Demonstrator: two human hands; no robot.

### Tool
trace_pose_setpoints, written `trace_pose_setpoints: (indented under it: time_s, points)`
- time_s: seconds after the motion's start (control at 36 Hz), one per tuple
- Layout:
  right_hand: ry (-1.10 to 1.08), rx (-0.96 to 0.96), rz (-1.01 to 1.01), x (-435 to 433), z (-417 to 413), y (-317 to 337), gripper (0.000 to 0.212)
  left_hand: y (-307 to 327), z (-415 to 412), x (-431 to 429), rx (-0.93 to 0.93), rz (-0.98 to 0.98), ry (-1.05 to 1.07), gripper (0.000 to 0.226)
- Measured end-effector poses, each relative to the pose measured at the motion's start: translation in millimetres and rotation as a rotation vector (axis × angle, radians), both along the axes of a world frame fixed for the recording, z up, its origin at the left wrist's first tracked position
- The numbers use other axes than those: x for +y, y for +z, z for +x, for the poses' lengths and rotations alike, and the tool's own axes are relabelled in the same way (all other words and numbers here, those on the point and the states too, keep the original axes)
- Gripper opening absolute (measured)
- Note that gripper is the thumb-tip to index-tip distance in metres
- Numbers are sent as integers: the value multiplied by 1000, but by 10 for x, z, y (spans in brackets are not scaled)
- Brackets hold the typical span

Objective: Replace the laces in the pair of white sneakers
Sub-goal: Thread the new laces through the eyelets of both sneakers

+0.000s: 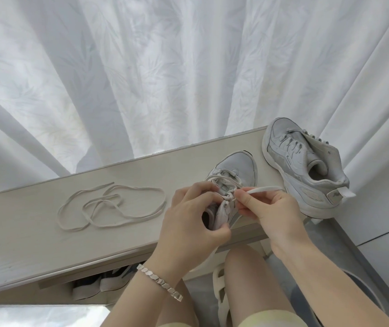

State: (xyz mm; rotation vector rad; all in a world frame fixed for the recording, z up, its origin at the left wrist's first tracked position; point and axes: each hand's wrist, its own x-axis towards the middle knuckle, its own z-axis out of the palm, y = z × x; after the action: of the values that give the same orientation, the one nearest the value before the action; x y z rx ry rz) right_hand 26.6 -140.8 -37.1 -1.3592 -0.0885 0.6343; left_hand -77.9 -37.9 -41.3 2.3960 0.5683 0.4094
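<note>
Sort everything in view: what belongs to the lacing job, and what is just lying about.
Job: near sneaker, held by the left hand; threaded lace, pinched by the right hand; unlaced sneaker; loose lace.
Lying about: shoes under the bench; curtain; bracelet.

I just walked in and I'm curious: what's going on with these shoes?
A person is working on the lace of a white sneaker standing on a pale shelf top. The left hand grips the sneaker at its tongue, and the right hand pinches a lace end by the eyelets. The picture doesn't show whether the lace is going in or coming out. The second sneaker, to the right, looks unlaced. A loose lace lies to the left.
</note>
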Motion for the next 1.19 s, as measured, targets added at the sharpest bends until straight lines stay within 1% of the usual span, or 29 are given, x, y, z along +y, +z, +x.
trace_pose_setpoints:
  time_s: [0.22, 0.39, 0.56, 0.61, 0.69, 0.83, 0.89, 0.97, 1.11, 1.19]
  points:
    - [-44, -11, 16, 26, -96, -32, 15, -16, -2, -19, -6, 19, 10, 35]
    - [-57, 28, 40, 27, -128, -45, 13, -15, -8, -27, -8, 20, 9, 33]
    - [-19, 48, 47, 20, -116, -58, 18, -25, -10, -33, -20, 24, 16, 31]
    - [31, 41, 44, 6, -84, -43, 18, -31, -12, -35, -25, 27, 14, 31]
    - [165, 25, 6, -30, 11, -2, 11, -35, -24, -39, -24, 32, 4, 31]
    - [437, -39, -140, -91, 197, 124, 4, -66, -59, -49, -36, 51, -25, 32]
    - [468, -42, -182, -86, 216, 145, 6, -80, -72, -58, -46, 57, -30, 30]
    - [393, 5, -175, -60, 190, 120, 14, -79, -71, -49, -46, 46, -25, 29]
    - [256, 29, -120, -40, 95, 34, 12, -37, -28, 4, 14, -4, -32, 31]
    - [212, -11, -118, -48, 42, -33, 13, -21, -18, 16, 27, -23, -37, 30]
